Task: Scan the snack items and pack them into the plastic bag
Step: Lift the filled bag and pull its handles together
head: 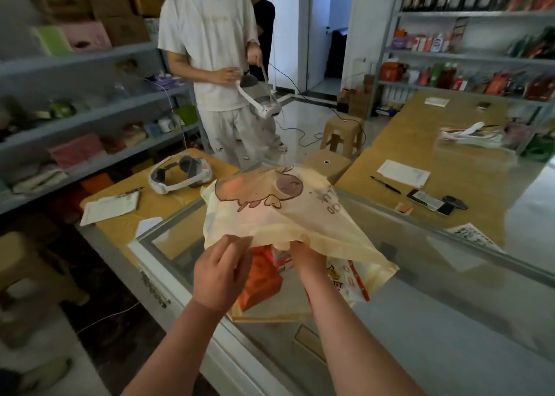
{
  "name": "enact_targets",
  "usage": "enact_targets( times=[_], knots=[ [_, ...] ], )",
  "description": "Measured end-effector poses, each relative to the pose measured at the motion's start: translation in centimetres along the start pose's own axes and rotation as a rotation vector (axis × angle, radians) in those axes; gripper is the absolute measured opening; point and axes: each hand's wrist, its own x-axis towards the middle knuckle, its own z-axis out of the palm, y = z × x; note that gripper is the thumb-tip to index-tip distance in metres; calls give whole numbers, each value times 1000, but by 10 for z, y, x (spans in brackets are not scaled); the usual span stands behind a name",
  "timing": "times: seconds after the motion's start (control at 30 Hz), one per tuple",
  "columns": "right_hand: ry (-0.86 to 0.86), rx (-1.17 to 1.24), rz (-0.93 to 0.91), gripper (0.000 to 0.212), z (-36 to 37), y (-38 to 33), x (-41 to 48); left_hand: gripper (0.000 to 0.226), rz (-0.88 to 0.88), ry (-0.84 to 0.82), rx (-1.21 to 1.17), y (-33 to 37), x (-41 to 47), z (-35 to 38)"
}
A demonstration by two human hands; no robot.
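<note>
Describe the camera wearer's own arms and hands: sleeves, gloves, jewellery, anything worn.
No sleeve shows: the left forearm and right forearm are bare down to the picture's lower edge. The left hand shows no glove, ring, watch or wristband. The right hand is ungloved too, with a bare wrist; its fingers are hidden in the bag, so rings there cannot be told.

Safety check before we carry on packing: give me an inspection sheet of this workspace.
Surface: glass-topped counter, wooden tabletops behind.
Job's things: plastic bag lifted over it; orange snack packet at its mouth; white-and-red snack packet partly under it.
Clutter: headset, papers, pen, phone on the wooden tops.
Grippers: left hand pinches the bag's edge; right hand at its mouth, fingers hidden.
Cables: black cable on the floor by the stool; white cable lower left.
Surroundings: stocked shelves; a standing person holding another headset.
</note>
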Motion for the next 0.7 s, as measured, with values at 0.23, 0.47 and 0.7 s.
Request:
enact_targets(
  times=[0.23,0.47,0.7],
  knots=[
    [114,-113,-316,21,-26,37,-22,30,-17,-94,100,-5,-44,7],
    [630,-354,-200,47,-77,94,-36,48,-715,-64,19,2,-77,-1],
    [366,-225,153,31,-114,97,-5,33,-1075,-298,-66,3,-87,-6]
  ],
)
